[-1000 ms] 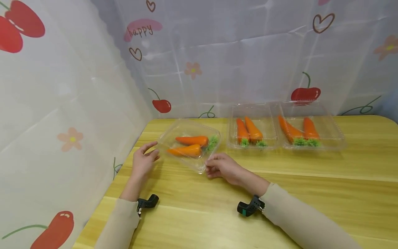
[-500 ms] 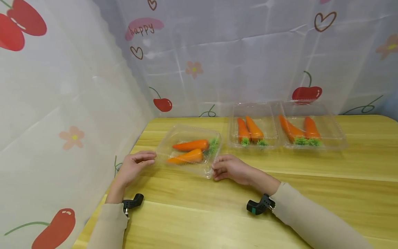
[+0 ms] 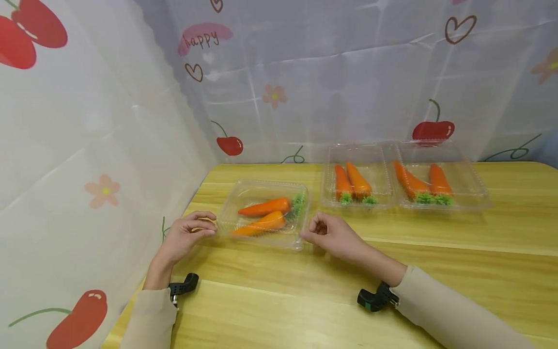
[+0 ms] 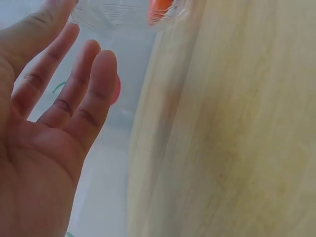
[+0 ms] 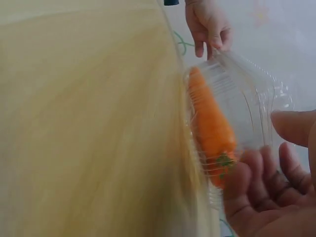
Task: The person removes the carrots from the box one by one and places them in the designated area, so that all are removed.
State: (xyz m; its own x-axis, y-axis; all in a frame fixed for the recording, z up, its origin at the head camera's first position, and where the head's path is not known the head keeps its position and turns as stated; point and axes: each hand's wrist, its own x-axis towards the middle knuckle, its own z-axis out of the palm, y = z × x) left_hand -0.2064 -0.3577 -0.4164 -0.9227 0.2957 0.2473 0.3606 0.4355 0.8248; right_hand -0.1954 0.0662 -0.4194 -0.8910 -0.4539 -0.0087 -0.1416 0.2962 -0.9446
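A clear plastic clamshell box [image 3: 248, 188] rests at the left of the wooden table. Inside lie two orange carrots [image 3: 263, 207] with green tops pointing right. My left hand [image 3: 180, 238] is at the box's left edge, fingers loosely extended; in the left wrist view its palm [image 4: 44, 153] shows nothing in it. My right hand [image 3: 340, 236] is beside the box's right front corner. The right wrist view shows that thumb [image 5: 296, 126] apart from the bent fingers, with no box wall pinched between them.
Two more clear plastic boxes, a middle one [image 3: 378, 167] and a right one [image 3: 464, 182], stand side by side at the back right, each with two carrots. A printed curtain [image 3: 331, 97] hangs behind the table [image 3: 279, 300] and along its left side.
The left box has turned from a slanted position to nearly square with the table and come slightly nearer. My left hand has shifted left and down; my right hand has moved right and loosened from the corner.
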